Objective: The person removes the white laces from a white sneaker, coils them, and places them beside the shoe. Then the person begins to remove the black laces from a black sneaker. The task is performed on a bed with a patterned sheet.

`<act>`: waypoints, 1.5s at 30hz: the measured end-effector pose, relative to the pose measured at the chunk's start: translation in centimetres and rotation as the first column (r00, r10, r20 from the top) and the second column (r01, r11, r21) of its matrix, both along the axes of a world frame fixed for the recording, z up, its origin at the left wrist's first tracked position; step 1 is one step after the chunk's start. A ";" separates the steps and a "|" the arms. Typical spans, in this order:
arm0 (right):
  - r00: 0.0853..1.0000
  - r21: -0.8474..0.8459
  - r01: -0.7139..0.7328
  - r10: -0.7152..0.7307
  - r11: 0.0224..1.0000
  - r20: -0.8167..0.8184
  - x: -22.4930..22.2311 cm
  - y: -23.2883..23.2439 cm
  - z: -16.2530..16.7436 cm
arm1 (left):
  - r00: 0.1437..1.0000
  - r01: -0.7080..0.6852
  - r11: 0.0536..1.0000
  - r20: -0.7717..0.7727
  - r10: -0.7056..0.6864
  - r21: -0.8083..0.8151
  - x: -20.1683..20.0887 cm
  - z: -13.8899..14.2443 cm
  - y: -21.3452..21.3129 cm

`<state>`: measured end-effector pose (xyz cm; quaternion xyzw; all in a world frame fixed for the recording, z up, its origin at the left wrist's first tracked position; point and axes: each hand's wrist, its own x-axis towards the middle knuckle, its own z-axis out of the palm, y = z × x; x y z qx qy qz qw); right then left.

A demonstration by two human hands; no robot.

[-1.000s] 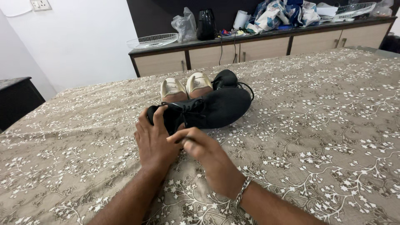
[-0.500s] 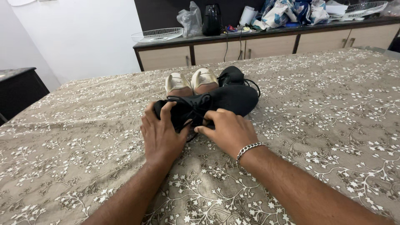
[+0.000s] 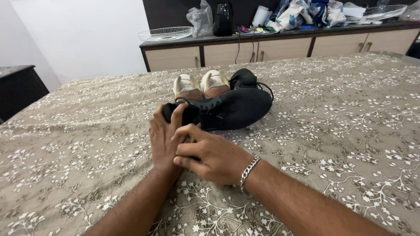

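On the bed (image 3: 332, 144) a black shoe (image 3: 232, 109) lies on its side, long axis 9-to-3, at 12 o'clock from the hands: left hand (image 3: 164, 140) grips its near end, right hand (image 3: 210, 153) curled, touching.

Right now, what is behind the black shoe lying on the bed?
Behind the black shoe stand two cream shoes and another black shoe. Their lower parts are hidden by the front shoe.

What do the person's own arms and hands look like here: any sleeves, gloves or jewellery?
Both forearms are bare, with no sleeves in view and no gloves. The right hand has a silver chain-link bracelet at the wrist. The left hand shows no visible jewellery.
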<state>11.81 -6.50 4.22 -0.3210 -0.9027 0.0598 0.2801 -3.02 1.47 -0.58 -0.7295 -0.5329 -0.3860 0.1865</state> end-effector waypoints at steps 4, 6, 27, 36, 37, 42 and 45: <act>0.969 -0.017 -0.220 0.217 0.975 -0.114 -0.5 -1.7 -0.4 | 0.993 0.061 0.998 0.104 -0.063 0.020 0.0 0.1 -0.5; 0.957 -0.025 -0.266 0.261 0.964 -0.130 -0.9 -2.5 -0.6 | 0.990 0.074 0.997 0.118 -0.077 0.031 0.0 0.2 -0.7; 0.802 -0.360 -0.522 0.302 0.773 -0.516 1.2 -6.1 0.5 | 0.991 0.041 0.999 0.128 -0.039 -0.013 0.2 0.9 -0.7; 0.852 -0.256 0.305 -0.383 0.917 -0.356 7.4 -2.1 1.5 | 0.972 0.143 0.990 0.192 -0.137 -0.014 0.1 1.3 -0.7; 0.824 -0.245 0.398 -0.462 0.884 -0.329 8.3 -1.8 1.6 | 0.964 0.160 0.987 0.219 -0.152 -0.017 0.0 1.2 -0.7; 0.753 0.457 0.650 -0.597 0.607 -0.278 11.2 -1.4 1.2 | 0.907 0.223 0.975 0.367 -0.205 -0.007 -0.2 1.1 -0.6; 0.573 -0.086 0.793 -0.787 0.603 -0.229 10.9 -1.3 0.9 | 0.947 0.127 0.991 0.290 -0.135 0.045 -0.1 1.3 -1.5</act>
